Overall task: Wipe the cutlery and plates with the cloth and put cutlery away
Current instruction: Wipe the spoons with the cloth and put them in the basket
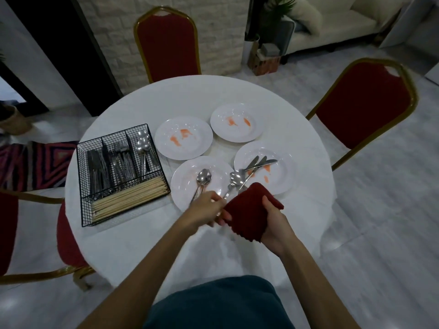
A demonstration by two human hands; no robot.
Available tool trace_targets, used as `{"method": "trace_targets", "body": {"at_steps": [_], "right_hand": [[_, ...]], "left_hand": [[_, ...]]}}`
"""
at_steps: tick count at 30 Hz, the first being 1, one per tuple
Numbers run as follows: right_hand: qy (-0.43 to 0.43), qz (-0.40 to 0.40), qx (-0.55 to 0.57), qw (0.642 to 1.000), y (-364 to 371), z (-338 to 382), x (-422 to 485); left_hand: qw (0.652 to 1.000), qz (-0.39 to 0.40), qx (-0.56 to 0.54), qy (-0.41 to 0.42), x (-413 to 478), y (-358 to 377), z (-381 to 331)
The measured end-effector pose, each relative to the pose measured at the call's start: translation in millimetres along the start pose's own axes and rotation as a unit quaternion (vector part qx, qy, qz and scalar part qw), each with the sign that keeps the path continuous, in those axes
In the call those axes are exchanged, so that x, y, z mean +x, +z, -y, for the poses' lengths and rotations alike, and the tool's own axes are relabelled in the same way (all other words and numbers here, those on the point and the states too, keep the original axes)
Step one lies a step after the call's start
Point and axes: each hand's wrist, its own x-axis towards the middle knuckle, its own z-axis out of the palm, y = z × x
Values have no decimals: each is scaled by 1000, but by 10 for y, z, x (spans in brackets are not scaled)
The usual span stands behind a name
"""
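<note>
Left hand (205, 208) pinches fork (234, 180) handle, tines raised over near plate (184, 186). Right hand (275, 224) fingers curl round red cloth (249, 210) beside fork, likely ready for wiping. Wire caddy (82, 186) sits left.

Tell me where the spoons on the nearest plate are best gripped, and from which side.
Grip the spoons by their handles, from the near side. Their bowls lie in the plate well, pointing away, while the handles run back toward the near rim, likely the easiest part to pinch.
</note>
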Motion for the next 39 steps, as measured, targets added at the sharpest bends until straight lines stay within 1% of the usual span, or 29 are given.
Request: {"method": "trace_targets", "body": {"at_steps": [2, 5, 6, 9, 11, 13, 15, 17, 18, 19, 23, 26, 28, 29, 31, 33, 34, 36, 37, 39], "right_hand": [[-52, -18, -34, 998, 97, 113, 31], [-99, 3, -35, 994, 193, 273, 22], [-106, 15, -19, 994, 198, 308, 12], [-85, 58, 55, 993, 79, 350, 34], [-82, 64, 78, 992, 11, 355, 50], [-98, 53, 74, 991, 10, 332, 38], [-130, 14, 69, 989, 38, 299, 60], [-161, -32, 30, 986, 41, 278, 88], [-170, -37, 17, 985, 52, 288, 80], [-167, -31, 17, 985, 55, 294, 82], [-110, 13, 46, 993, 44, 358, 137], [-148, 23, -9, 989, -36, 457, 215], [-199, 32, -95, 975, -102, 545, 232], [-219, 44, -145, 964, -151, 592, 234], [-238, 78, -243, 937, -260, 690, 209], [-240, 108, -367, 892, -363, 752, 157], [-242, 114, -442, 856, -386, 757, 123], [-264, 103, -592, 755, -364, 688, 63], [-267, 106, -641, 712, -323, 631, 2], [-261, 142, -694, 656, -182, 529, -120]], "left_hand": [[999, 38, 18, 19, -41, 267, -92], [998, 63, -3, 20, -69, 511, -167], [998, 58, -13, 21, -79, 536, -190], [998, 42, -26, 41, -95, 546, -256], [997, 33, -26, 59, -127, 553, -289], [996, 31, -23, 76, -190, 578, -308], [995, 44, -19, 90, -274, 627, -326], [993, 59, -22, 103, -361, 682, -346], [992, 64, -28, 108, -390, 696, -355], [991, 67, -34, 111, -407, 697, -353], [991, 84, -33, 100, -446, 650, -328], [991, 100, -19, 91, -472, 604, -320], [988, 115, -19, 97, -481, 492, -326], [987, 122, -6, 105, -481, 404, -324], [983, 121, 56, 122, -478, 192, -308], [978, 98, 131, 126, -472, -43, -287], [974, 81, 168, 127, -454, -151, -283], [958, 41, 247, 139, -381, -296, -296], [947, 26, 284, 150, -342, -319, -323], [927, 24, 331, 177, -271, -295, -390]]}}
